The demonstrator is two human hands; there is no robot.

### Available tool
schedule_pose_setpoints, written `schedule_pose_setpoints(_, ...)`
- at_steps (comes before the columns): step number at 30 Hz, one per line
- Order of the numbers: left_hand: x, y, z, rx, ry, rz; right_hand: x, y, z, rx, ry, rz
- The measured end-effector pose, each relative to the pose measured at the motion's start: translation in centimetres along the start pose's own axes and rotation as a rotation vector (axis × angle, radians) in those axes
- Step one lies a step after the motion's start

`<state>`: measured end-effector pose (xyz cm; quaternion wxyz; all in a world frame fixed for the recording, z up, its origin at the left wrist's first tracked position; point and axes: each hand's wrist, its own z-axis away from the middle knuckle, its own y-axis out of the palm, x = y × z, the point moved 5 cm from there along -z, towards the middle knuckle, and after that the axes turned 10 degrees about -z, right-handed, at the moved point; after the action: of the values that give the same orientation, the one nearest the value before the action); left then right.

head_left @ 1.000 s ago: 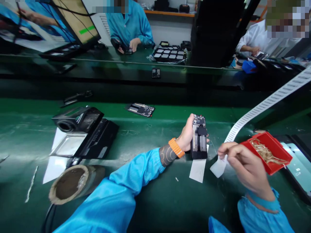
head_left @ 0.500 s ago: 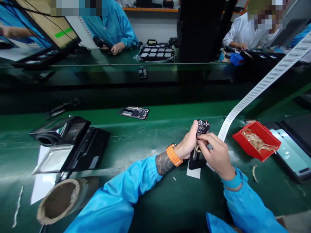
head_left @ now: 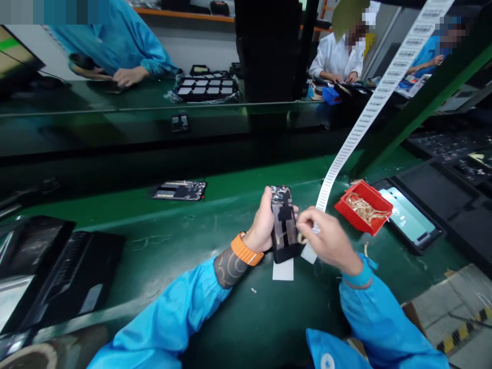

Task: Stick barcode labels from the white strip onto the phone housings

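My left hand grips an open phone body upright on its lower edge on the green bench, its circuit side toward me. My right hand pinches a small tan flex strip against the phone's right side, with a white slip of paper under its fingers. Another white slip lies on the bench below the phone. An orange watch band sits on my left wrist.
A red tray of tan strips stands right of my hands, beside a black tray holding a pale phone panel. A white label strip hangs down from the upper right. Another phone board lies behind. A black machine sits left. People work across the belt.
My right hand left the red tray, came to the phone, then shifted to its right side. The view swung right, so the black machine slid toward the left edge.
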<state>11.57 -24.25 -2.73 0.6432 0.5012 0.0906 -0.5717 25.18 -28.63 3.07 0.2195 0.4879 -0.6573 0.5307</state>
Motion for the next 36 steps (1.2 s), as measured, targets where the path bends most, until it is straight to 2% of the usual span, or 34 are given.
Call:
schedule_pose_setpoints(1,-0.6,-0.3,0.0,-0.014,0.014,0.032,-1.1,-2.4,0.4,-0.088,0.027,0.067)
schedule_pose_setpoints(3,-2.0,-1.1,0.0,-0.063,0.072,0.051,-4.2,-8.2,1.3,-0.382,0.140,0.319)
schedule_pose_setpoints(4,-2.6,-1.4,0.0,-0.067,0.085,0.057,-6.0,-10.8,1.7,-0.442,0.216,0.485)
schedule_pose_setpoints(5,-3.0,-1.6,0.1,-0.057,0.082,0.057,-7.8,-12.7,1.9,-0.432,0.276,0.647)
schedule_pose_setpoints(7,-3.3,-1.6,0.2,-0.021,0.056,0.043,-10.8,-15.2,2.3,-0.344,0.340,0.766)
schedule_pose_setpoints(9,-3.3,-1.4,0.3,0.022,0.023,0.021,-12.2,-16.3,3.0,-0.303,0.342,0.874)
schedule_pose_setpoints(10,-3.1,-1.2,0.3,0.041,0.015,0.011,-12.3,-16.5,3.5,-0.327,0.317,0.912)
schedule_pose_setpoints(14,-2.5,-0.8,0.3,0.084,-0.006,-0.015,-11.2,-16.3,4.9,-0.431,0.202,0.864)
schedule_pose_setpoints(17,-2.0,-0.8,0.2,0.081,-0.022,-0.039,-11.0,-16.3,5.1,-0.418,0.223,0.844)
schedule_pose_setpoints(21,-2.1,-0.9,0.5,0.085,-0.020,-0.046,-10.4,-17.1,5.7,-0.489,0.224,0.876)
schedule_pose_setpoints(24,-2.0,-1.1,0.8,0.069,-0.066,-0.069,-8.7,-16.5,7.1,-0.514,0.180,0.840)
schedule_pose_setpoints(26,-1.8,-1.3,0.9,0.066,-0.089,-0.099,-6.7,-15.2,8.6,-0.653,0.193,0.810)
schedule_pose_setpoints(28,-1.6,-1.2,0.8,0.086,-0.088,-0.114,-4.8,-12.5,9.6,-0.765,0.231,0.710)
schedule_pose_setpoints(29,-1.5,-1.1,0.7,0.105,-0.092,-0.119,-4.2,-10.4,9.6,-0.708,0.254,0.609)
schedule_pose_setpoints(31,-1.0,-0.9,0.7,0.142,-0.120,-0.135,-4.4,-5.1,8.5,-0.349,0.354,0.366)
schedule_pose_setpoints(32,-0.8,-0.8,0.7,0.152,-0.142,-0.150,-4.6,-2.7,8.1,-0.219,0.403,0.282)
schedule_pose_setpoints(33,-0.5,-0.8,0.7,0.156,-0.161,-0.167,-5.0,-1.0,7.6,-0.146,0.441,0.219)
schedule_pose_setpoints(34,-0.3,-0.7,0.7,0.156,-0.170,-0.184,-5.4,0.2,7.2,-0.128,0.470,0.167)
schedule_pose_setpoints(36,-0.2,-0.8,0.7,0.160,-0.149,-0.206,-6.0,0.8,6.5,-0.213,0.478,0.040)
